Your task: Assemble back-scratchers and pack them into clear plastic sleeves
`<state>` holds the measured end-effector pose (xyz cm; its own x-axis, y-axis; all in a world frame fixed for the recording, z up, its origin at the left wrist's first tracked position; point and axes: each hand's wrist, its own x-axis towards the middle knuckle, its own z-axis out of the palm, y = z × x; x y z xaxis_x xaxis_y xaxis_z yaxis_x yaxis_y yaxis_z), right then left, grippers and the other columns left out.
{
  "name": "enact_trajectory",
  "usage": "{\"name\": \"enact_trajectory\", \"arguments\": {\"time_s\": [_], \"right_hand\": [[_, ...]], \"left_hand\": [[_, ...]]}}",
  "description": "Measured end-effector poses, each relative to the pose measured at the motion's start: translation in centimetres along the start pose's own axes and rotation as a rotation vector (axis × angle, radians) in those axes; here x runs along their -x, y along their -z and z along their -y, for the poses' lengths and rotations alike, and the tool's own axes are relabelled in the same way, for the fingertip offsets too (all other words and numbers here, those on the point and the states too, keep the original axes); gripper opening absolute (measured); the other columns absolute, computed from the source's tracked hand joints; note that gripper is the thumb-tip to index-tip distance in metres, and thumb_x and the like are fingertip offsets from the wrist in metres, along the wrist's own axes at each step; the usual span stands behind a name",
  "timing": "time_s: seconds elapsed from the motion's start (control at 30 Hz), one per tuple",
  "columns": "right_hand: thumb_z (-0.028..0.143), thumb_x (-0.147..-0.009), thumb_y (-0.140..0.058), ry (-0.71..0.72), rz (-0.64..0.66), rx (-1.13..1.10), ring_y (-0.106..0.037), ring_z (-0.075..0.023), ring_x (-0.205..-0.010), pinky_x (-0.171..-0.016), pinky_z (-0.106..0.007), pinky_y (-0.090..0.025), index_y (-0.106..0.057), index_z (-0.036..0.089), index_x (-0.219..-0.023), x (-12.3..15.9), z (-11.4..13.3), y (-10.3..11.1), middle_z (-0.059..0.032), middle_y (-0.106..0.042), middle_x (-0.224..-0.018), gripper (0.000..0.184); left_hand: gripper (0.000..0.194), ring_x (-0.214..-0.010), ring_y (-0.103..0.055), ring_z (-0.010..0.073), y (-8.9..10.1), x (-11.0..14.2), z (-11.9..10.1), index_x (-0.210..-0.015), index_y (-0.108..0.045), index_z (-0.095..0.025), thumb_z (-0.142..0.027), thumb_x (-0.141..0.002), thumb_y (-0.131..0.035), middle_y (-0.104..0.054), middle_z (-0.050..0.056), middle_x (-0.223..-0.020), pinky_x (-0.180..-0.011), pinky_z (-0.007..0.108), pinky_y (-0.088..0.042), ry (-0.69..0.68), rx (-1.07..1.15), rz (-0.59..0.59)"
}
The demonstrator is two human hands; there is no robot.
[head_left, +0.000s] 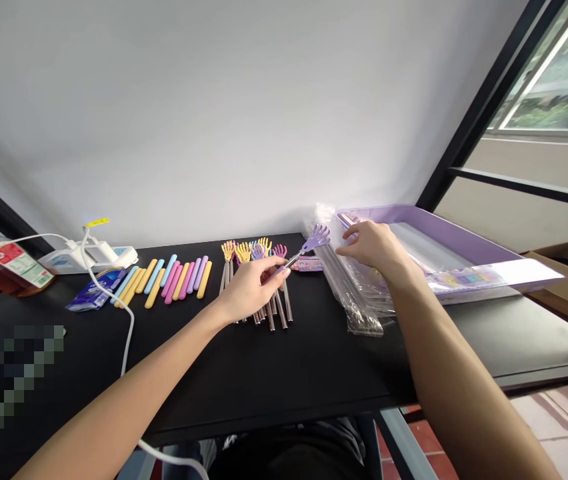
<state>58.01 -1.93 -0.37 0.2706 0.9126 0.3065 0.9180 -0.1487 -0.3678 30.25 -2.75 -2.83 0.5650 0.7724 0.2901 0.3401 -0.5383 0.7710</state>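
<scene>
A back scratcher [317, 239] with a purple hand-shaped head and a metal rod is pinched in my left hand [253, 287], its head tilted up to the right. Beneath that hand lies a bunch of similar back scratchers [271, 310], with yellow, pink and purple heads and silver rods. My right hand [371, 245] hovers over or touches clear plastic bags [349, 283], fingers curved and thumb apart from them; nothing shows in its grasp. Small printed pink packaging [309, 264] lies between the bunch and the bags.
Pastel handle sleeves [179, 280] lie in a row at left, beside a blue packet [97, 290], a power strip [119, 257] and a bottle [17, 267]. A white cable [129, 320] crosses the table. The purple box [469, 240] stands at right; a cardboard box [564, 287] is beyond.
</scene>
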Motion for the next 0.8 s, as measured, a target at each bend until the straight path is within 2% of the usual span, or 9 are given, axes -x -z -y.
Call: {"name": "enact_trajectory", "arguments": {"time_s": [0.13,0.3,0.4,0.5,0.57,0.63,0.8], "right_hand": [[0.012,-0.065,-0.067,-0.022,-0.037,-0.018,-0.068,-0.026,-0.067,-0.066,-0.038,-0.051,-0.079,0.015,-0.091,0.4,0.5,0.3,-0.0094,-0.073,-0.073,0.029],[0.008,-0.064,-0.064,0.029,-0.125,-0.061,-0.07,-0.0288,-0.078,-0.067,-0.036,-0.049,-0.074,0.019,-0.083,0.8,1.0,0.9,-0.008,-0.075,-0.074,0.025],[0.011,-0.065,-0.068,0.051,-0.202,-0.214,-0.067,-0.0246,-0.071,-0.064,-0.034,-0.047,-0.067,0.02,-0.078,1.2,2.0,1.3,-0.0058,-0.074,-0.074,0.016],[0.021,-0.071,-0.074,0.165,-0.22,-0.511,-0.058,-0.0155,-0.056,-0.058,-0.031,-0.043,-0.059,0.022,-0.078,2.1,3.7,1.4,-0.0025,-0.073,-0.073,0.017],[0.028,-0.075,-0.078,0.3,-0.176,-0.707,-0.055,-0.0132,-0.056,-0.058,-0.03,-0.044,-0.056,0.022,-0.078,2.9,5.0,1.0,-0.0017,-0.072,-0.072,0.023],[0.033,-0.079,-0.078,0.418,-0.069,-0.834,-0.06,-0.0148,-0.062,-0.062,-0.031,-0.048,-0.057,0.022,-0.08,3.6,6.2,0.6,-0.003,-0.072,-0.075,0.024],[0.033,-0.088,-0.071,0.537,0.371,-0.982,-0.071,-0.0203,-0.081,-0.069,-0.032,-0.054,-0.058,0.02,-0.092,4.8,7.7,-0.1,-0.0062,-0.076,-0.087,0.019]], "left_hand": [[0.036,-0.065,-0.066,0.018,-0.1,0.3,0.2,-0.114,-0.07,-0.017,-0.045,-0.096,-0.057,-0.071,0.003,-0.075,-0.062,0.029,-0.049,0.003,-0.02,0.008],[0.032,-0.065,-0.066,0.0172,0.0,0.4,-0.7,-0.11,-0.069,-0.016,-0.043,-0.094,-0.062,-0.071,0.004,-0.075,-0.063,0.03,-0.053,0.034,0.075,-0.008],[0.028,-0.069,-0.068,0.0164,0.3,0.3,-1.5,-0.1,-0.069,-0.013,-0.041,-0.094,-0.065,-0.073,0.006,-0.079,-0.068,0.031,-0.057,0.12,0.374,0.037],[0.022,-0.091,-0.073,0.0191,0.5,0.2,-1.9,-0.095,-0.068,-0.013,-0.035,-0.096,-0.064,-0.075,0.012,-0.102,-0.087,0.036,-0.06,0.202,0.779,0.074],[0.017,-0.107,-0.071,0.0213,0.6,0.2,-1.8,-0.097,-0.069,-0.016,-0.032,-0.098,-0.063,-0.072,0.012,-0.118,-0.096,0.039,-0.058,0.216,0.951,0.083],[0.017,-0.114,-0.068,0.0228,0.7,0.2,-1.7,-0.098,-0.07,-0.018,-0.033,-0.098,-0.062,-0.07,0.01,-0.122,-0.097,0.041,-0.059,0.207,1.002,0.1],[0.025,-0.109,-0.068,0.0222,1.0,0.3,-1.7,-0.106,-0.071,-0.022,-0.042,-0.101,-0.057,-0.071,0.007,-0.108,-0.091,0.041,-0.061,0.189,0.947,0.073]]}}
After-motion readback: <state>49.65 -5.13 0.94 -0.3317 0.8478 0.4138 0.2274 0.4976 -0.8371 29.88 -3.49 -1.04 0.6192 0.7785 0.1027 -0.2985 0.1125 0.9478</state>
